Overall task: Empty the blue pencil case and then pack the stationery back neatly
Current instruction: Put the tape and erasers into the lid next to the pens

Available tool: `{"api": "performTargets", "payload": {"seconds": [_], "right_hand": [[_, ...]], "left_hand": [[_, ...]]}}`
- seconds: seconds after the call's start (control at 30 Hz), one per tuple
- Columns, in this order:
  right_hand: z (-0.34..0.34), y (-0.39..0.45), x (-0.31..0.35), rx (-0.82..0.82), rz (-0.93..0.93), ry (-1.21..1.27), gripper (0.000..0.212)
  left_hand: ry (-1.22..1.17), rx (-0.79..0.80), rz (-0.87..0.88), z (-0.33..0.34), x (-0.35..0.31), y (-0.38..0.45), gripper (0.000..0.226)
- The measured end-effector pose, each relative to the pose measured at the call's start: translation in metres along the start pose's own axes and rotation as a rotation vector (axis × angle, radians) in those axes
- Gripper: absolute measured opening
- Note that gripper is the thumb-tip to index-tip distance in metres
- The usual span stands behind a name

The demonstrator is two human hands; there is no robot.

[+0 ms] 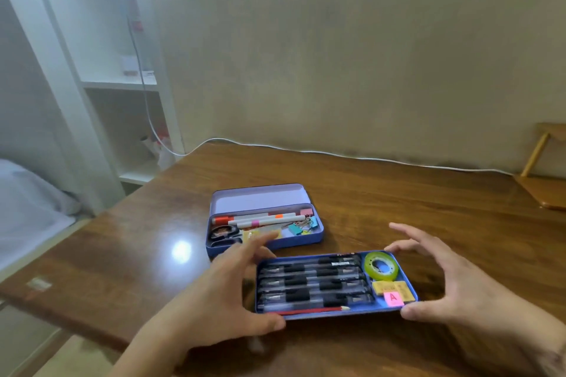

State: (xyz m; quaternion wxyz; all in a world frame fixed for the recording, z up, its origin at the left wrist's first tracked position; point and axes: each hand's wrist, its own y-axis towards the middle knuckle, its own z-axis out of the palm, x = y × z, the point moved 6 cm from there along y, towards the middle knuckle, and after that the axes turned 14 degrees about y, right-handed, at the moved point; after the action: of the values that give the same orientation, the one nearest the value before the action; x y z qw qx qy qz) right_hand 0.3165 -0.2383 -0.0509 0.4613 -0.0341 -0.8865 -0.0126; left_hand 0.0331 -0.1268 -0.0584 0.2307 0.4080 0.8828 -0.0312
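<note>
The blue pencil case (306, 242) lies open at mid-table with its lid (257, 197) tipped back. Inside it are white markers (269, 219), black scissors (222, 234), coloured binder clips (301, 227) and a yellow pad. Its blue inner tray (382, 304) sits in front, nearer me. The tray carries several clear pens (312, 281), a red pencil (312, 311), a green tape roll (381, 266), yellow erasers (390, 287) and a pink tag with an A. My left hand (220, 294) grips the tray's left end, thumb on the near edge. My right hand (453, 285) grips its right end.
The brown wooden table (122, 254) is glossy, with a light glare left of the case. A white cable (367, 158) runs along its far edge by the wall. White shelves (122, 86) and a bed stand at the left, a wooden chair (542, 190) at the right.
</note>
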Motion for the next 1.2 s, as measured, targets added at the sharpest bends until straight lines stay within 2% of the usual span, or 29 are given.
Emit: {"api": "performTargets", "payload": {"seconds": [0.2, 0.33, 0.6, 0.93, 1.2], "right_hand": [[0.021, 0.075, 0.027, 0.031, -0.097, 0.05, 0.095], [0.04, 0.117, 0.027, 0.028, -0.116, 0.091, 0.092], [0.046, 0.151, 0.022, 0.044, -0.1, 0.143, 0.091], [0.051, 0.147, 0.019, 0.052, -0.132, -0.048, 0.08], [0.056, 0.147, 0.011, -0.049, -0.186, -0.206, 0.078]], "left_hand": [[-0.024, -0.111, -0.058, -0.042, 0.056, 0.016, 0.1], [0.031, -0.1, -0.112, -0.052, 0.089, 0.03, 0.098], [-0.04, -0.109, -0.169, -0.053, 0.116, 0.044, 0.098], [0.04, -0.085, -0.18, -0.054, 0.121, 0.042, 0.104], [0.085, -0.019, -0.205, -0.047, 0.126, 0.047, 0.109]]}}
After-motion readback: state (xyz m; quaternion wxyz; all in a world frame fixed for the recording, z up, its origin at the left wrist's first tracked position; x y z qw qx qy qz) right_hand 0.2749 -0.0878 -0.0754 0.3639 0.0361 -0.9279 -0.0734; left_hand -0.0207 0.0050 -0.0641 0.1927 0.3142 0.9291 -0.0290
